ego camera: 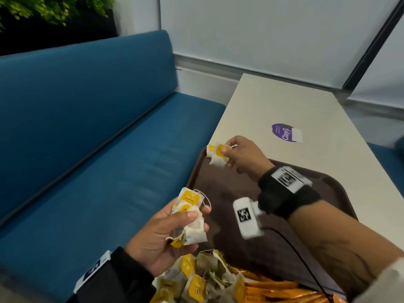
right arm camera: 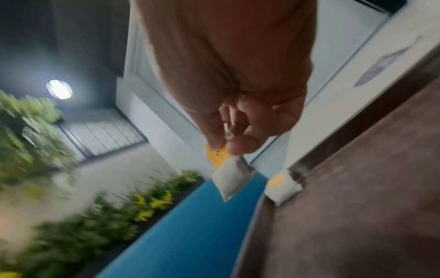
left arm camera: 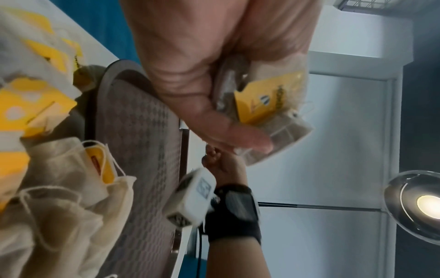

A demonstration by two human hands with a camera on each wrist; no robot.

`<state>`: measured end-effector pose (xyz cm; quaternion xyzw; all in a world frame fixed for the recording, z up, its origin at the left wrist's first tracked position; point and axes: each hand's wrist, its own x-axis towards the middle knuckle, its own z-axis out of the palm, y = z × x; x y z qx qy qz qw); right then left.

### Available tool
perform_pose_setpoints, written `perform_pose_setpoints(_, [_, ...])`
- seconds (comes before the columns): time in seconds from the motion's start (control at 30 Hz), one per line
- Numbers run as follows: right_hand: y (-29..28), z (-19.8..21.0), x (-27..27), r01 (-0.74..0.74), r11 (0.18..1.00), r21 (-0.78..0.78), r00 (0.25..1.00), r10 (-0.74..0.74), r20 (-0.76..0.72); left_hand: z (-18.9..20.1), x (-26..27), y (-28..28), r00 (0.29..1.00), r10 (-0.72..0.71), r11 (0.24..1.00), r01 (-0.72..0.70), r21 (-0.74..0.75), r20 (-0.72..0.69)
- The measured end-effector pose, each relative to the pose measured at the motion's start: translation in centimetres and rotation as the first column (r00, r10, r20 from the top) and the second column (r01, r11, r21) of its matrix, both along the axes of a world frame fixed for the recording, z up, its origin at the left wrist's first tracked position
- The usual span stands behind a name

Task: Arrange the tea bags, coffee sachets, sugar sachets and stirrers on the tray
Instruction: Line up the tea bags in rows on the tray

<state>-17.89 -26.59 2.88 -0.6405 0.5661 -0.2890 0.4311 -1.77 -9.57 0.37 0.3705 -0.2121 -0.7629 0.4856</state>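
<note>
Head view: nearest the lens, a loose pile of tea bags (ego camera: 196,278) with yellow tags lies at the near edge, orange sachets (ego camera: 273,289) beside it. Just above, the left hand (ego camera: 157,232) grips a bunch of tea bags (ego camera: 191,217), thumb pressed across the top. Beyond, the brown tray (ego camera: 328,186) sits on the white counter (ego camera: 284,101), its middle bare. The right hand (ego camera: 244,156) reaches to the tray's far-left corner, fingers pinching a single tea bag (ego camera: 218,157) by the tag; a placed tea bag (ego camera: 210,149) lies just behind it at the rim.

Left wrist view: the thumb and fingers (left arm camera: 226,129) curl round the bunch, one yellow tag facing out. The pile sits left of frame, tray rim between.

Right wrist view: blurred. Fingertips (right arm camera: 243,144) pinch the tag; the bag hangs free over the corner, just beside the placed one.

Step in hand, as judged: laying tea bags one at a time in a row, early going. Next move calls for lowering the bag flat beside the first, releasing, then drawing another from the left hand. Strings may tangle.
</note>
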Motion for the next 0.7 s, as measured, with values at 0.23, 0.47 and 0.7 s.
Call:
perform_pose_setpoints(0.23, [-6.8, -4.8, 2.9, 0.065, 0.997, 0.050, 0.981, -0.054, -0.188, -0.4, 0.1, 0.1, 1.000, -0.019, 1.000, 0.019, -0.008, 0.010])
perform_pose_setpoints(0.47, [-9.7, -6.6, 3.5, 0.121, 0.992, -0.038, 0.956, -0.127, -0.263, -1.2, 0.5, 0.1, 0.999, -0.016, 1.000, 0.016, 0.003, 0.043])
perform_pose_setpoints(0.7, [-9.5, -6.4, 3.4, 0.165, 0.986, -0.014, 0.955, -0.163, -0.249, -1.2, 0.4, 0.5, 0.999, -0.004, 1.000, 0.003, 0.009, 0.052])
